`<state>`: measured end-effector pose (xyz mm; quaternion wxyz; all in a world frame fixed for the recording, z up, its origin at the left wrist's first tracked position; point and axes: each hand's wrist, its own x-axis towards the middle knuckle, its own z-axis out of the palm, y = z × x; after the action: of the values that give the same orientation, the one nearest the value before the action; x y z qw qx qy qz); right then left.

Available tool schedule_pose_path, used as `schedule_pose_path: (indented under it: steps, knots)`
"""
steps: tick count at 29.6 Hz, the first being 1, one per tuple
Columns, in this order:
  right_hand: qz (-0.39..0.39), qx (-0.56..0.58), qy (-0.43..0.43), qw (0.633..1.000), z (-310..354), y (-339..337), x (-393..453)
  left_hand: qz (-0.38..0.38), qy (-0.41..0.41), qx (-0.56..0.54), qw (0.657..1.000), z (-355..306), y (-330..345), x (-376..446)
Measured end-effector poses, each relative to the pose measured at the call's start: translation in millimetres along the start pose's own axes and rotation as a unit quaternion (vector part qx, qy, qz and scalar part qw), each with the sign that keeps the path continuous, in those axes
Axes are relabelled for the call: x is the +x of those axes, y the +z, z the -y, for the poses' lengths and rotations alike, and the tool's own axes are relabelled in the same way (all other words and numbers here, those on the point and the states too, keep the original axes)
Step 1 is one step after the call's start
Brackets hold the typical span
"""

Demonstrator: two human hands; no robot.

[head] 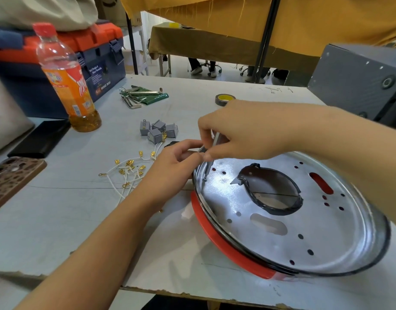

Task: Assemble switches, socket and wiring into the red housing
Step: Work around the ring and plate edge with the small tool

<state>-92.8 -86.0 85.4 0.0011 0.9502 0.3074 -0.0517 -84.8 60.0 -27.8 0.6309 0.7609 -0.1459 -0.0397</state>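
The red housing [224, 245] lies on the table at the right, with a shiny round metal plate [282, 222] full of holes set in it. My right hand [241, 130] pinches a thin screwdriver [209, 163] whose tip stands on a screw at the plate's left rim. My left hand [177, 162] grips the housing's left edge and touches the screwdriver shaft with its fingertips. Several grey switches [158, 130] sit in a cluster behind my left hand. White wires with gold terminals [127, 173] lie loose to its left.
An orange drink bottle [67, 81] and a blue-orange toolbox [85, 61] stand at the back left. Hex keys [134, 97] and a tape roll [224, 99] lie farther back. A grey box [360, 79] stands at the right, two phones [38, 137] at the left edge.
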Motion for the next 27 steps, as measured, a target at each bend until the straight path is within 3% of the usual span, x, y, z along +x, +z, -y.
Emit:
schedule_pose_path:
  steps: [8, 14, 18, 22, 27]
  knots:
    - [-0.027, 0.069, -0.019, 0.997, -2.9, -2.7, -3.5, 0.002, 0.002, 0.006, 1.0, -2.4, 0.0, -0.6]
    - [-0.031, -0.025, 0.028, 0.999, 8.4, -2.1, 4.1, -0.005, 0.009, 0.012, 1.0, -0.1, -0.1, -1.0]
    - [-0.036, -0.058, -0.006, 0.998, 14.8, 0.0, 3.2, -0.002, 0.024, 0.0, 1.0, 0.8, 0.2, -0.8]
    - [0.019, -0.019, -0.03, 0.999, 10.1, -2.6, -3.2, 0.004, 0.035, -0.013, 0.999, 2.8, -0.3, -0.2]
    - [-0.013, 0.025, -0.026, 0.999, 4.0, -3.9, -0.7, 0.006, 0.025, -0.008, 1.0, 1.3, -0.4, 0.7]
